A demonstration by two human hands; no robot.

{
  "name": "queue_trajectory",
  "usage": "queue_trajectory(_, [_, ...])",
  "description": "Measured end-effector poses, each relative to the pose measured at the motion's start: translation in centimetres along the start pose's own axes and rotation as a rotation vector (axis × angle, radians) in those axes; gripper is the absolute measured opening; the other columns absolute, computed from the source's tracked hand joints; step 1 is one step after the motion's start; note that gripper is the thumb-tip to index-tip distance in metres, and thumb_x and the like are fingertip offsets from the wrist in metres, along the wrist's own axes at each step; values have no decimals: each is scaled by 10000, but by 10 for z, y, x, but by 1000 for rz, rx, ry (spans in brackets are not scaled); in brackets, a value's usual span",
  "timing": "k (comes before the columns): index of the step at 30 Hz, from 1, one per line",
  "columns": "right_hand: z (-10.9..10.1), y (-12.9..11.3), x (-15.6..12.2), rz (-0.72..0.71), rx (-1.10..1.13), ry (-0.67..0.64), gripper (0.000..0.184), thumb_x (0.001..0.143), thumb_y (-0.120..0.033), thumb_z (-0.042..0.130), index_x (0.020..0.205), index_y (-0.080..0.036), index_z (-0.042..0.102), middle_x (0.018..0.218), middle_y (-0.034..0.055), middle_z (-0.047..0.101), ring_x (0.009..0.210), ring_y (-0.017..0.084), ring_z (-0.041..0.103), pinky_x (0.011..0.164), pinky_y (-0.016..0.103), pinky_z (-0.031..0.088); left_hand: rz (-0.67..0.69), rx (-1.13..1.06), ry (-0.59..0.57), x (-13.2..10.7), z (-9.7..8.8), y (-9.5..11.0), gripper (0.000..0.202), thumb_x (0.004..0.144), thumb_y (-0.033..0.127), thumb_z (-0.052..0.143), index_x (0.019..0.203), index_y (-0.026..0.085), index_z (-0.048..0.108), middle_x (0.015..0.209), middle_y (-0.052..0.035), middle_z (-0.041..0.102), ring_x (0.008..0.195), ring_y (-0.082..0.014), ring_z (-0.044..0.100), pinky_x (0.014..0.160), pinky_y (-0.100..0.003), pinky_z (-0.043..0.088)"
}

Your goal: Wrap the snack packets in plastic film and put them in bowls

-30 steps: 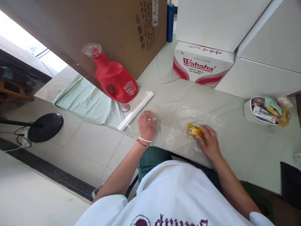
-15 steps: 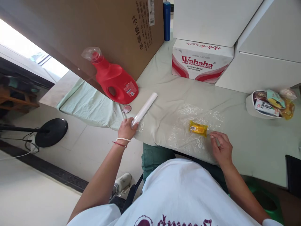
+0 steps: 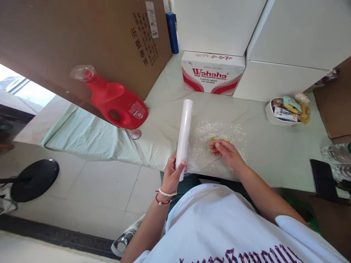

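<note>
My left hand (image 3: 172, 176) is closed round the near end of a white roll of cling film (image 3: 184, 133), which points away from me over the table edge. A sheet of clear film (image 3: 204, 155) lies spread on the pale green cloth (image 3: 90, 137). On that sheet sits a small yellow packet (image 3: 218, 140), mostly covered by my right hand (image 3: 224, 153), whose fingers are curled on it.
A red detergent jug (image 3: 113, 102) leans against a big brown carton (image 3: 82, 40), a small round cap (image 3: 135, 134) beside it. A Wahaha box (image 3: 212, 73), white cartons (image 3: 287, 47), a blue bottle (image 3: 172, 33) and a bowl of snacks (image 3: 285, 111) stand behind. A black object (image 3: 322, 180) lies at right.
My left hand picked the roll up off the cloth and swung it over beside the film sheet. My right hand moved from the sheet's edge onto the yellow packet.
</note>
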State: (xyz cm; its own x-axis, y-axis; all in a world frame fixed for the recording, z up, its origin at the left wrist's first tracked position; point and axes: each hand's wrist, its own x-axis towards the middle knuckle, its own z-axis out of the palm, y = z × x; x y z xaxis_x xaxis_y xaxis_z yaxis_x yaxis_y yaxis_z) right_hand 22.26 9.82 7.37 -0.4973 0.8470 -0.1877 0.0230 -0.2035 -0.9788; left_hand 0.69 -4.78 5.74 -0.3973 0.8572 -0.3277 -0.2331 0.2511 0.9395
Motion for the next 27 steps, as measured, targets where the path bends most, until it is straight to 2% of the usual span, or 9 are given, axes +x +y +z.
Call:
queue_trajectory(3, [22,-4,14,69,65,-135,554,870,-769,645,916,-217,653,981,50,664,902,190,660,735,320,584,17,-36,2,-4,24,-1,511,818,601,786,1038,207,547,733,45,595,600,-96,528,583,-237,441])
queue_trajectory(7, [41,0,22,28,-32,-246,609,832,-827,628,862,-221,573,848,5,592,804,165,583,663,280,506,-1,-73,-34,-5,36,-3,526,792,606,815,1007,208,547,738,50,582,597,-89,526,578,-237,442])
queue_trajectory(10, [42,2,22,-46,-153,-247,573,876,-769,625,763,-220,507,698,-46,461,640,119,414,570,252,343,-24,-98,-90,-6,38,-7,558,814,688,756,1017,215,542,694,51,593,561,-96,522,546,-241,423])
queue_trajectory(13, [36,6,20,-116,-190,-228,538,914,-684,641,708,-216,471,655,-63,369,605,108,314,563,267,247,-52,-125,-63,-5,39,-13,569,857,768,644,986,223,540,644,45,593,538,-106,509,517,-246,394])
queue_trajectory(17, [25,20,15,-86,-79,-133,506,910,-658,661,715,-225,488,643,-62,394,591,114,341,579,276,284,-82,-164,47,1,40,-17,576,824,778,677,868,221,538,643,37,589,554,-103,489,523,-249,380])
queue_trajectory(20, [15,32,10,19,-8,-60,525,879,-679,688,693,-228,495,615,-58,441,563,115,368,567,276,319,-87,-175,81,5,37,-16,606,807,804,669,823,211,545,662,23,599,567,-103,485,525,-251,371])
queue_trajectory(22, [8,34,8,94,11,-56,531,840,-698,725,691,-223,540,655,-35,516,599,126,447,586,277,390,-93,-176,77,5,35,-15,603,809,801,670,833,209,556,669,26,597,564,-99,475,523,-249,370])
queue_trajectory(25, [2,26,10,195,130,-120,517,822,-738,729,865,-225,683,916,41,690,844,182,638,783,329,542,-110,-192,34,3,33,-18,575,814,773,691,877,214,573,669,41,570,564,-97,474,527,-246,378])
queue_trajectory(27, [3,16,17,278,289,-160,594,812,-780,712,1065,-243,708,1053,73,731,977,214,686,906,384,565,-112,-196,-10,2,33,-22,553,837,756,681,927,217,595,682,38,570,573,-102,476,533,-250,381])
